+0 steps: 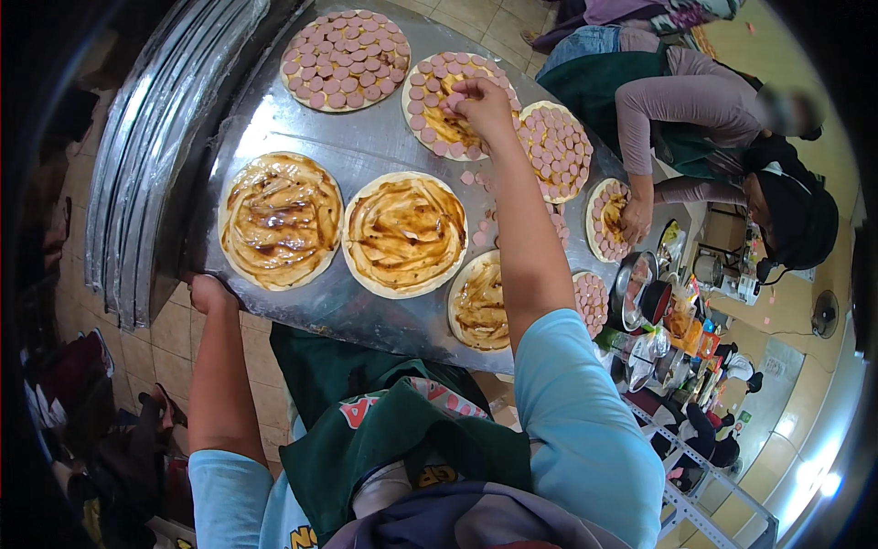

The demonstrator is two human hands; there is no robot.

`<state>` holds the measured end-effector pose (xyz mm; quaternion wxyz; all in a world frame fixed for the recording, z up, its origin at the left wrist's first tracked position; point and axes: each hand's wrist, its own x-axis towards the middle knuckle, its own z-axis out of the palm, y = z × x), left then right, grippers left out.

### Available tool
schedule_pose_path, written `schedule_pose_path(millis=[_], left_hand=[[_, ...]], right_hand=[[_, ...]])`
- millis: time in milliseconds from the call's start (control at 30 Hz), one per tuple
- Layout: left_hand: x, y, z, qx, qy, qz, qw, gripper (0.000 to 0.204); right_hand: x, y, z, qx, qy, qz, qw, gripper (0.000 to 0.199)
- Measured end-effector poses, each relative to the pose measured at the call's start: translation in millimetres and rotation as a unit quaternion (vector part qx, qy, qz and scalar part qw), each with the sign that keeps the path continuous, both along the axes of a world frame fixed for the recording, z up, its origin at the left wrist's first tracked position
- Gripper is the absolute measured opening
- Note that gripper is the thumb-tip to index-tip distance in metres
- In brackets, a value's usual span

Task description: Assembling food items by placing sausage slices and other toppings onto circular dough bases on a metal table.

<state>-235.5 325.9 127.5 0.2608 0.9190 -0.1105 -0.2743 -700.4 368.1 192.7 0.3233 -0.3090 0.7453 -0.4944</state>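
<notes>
Flat, pale dough rounds spread across a shiny grey metal table

I have the table slanting through the middle of the frame, the largest thing on my feed. At the upper left stands a bundle of long silvery lengths sheathed in clear plastic. At the upper right, a co-worker in mauve sleeves and a dark green apron leans in, one hand down on a smaller round at the table's right end.

Two broad rounds streaked with glossy brown sauce lie side by side at centre left; a third sauced one at lower centre runs partly behind the wearer's right forearm. Near the top edge I see a round closely covered in pink discs. Just right of it is the half-covered dough round, slices around its rim and sauce showing in the middle.

Over that one, the wearer's right hand pinches a thin pink disc-shaped slice between its fingertips. The left hand touches the table's lower-left corner; its fingers are mostly hidden, so I cannot tell whether it grasps. Loose pink pieces dot the metal below the right wrist.
</notes>
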Motion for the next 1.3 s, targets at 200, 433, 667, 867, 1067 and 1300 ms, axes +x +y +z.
schedule_pose_path(millis=[200,433,667,867,1067,1300], left_hand=[[44,-2,-40,0.006,-0.005,-0.049,0.999,0.072],[5,1,-6,0.010,0.006,-0.017,1.000,0.074],[9,0,-8,0.019,0.021,-0.009,1.000,0.079],[5,2,-2,0.012,0.023,-0.019,0.999,0.080],[-17,5,10,-0.044,0.074,-0.009,0.996,0.077],[25,-1,-30,-0.057,0.087,0.024,0.994,0.074]], right_hand=[[15,4,9,0.018,-0.013,0.017,1.000,0.018],[26,1,-4,0.037,0.239,0.058,0.969,0.013],[32,0,-3,0.028,0.408,0.083,0.909,0.015],[21,12,6,0.117,0.229,0.032,0.966,0.012],[24,30,-1,0.168,0.386,0.044,0.906,0.011],[11,86,24,0.083,0.266,-0.044,0.960,0.012]])
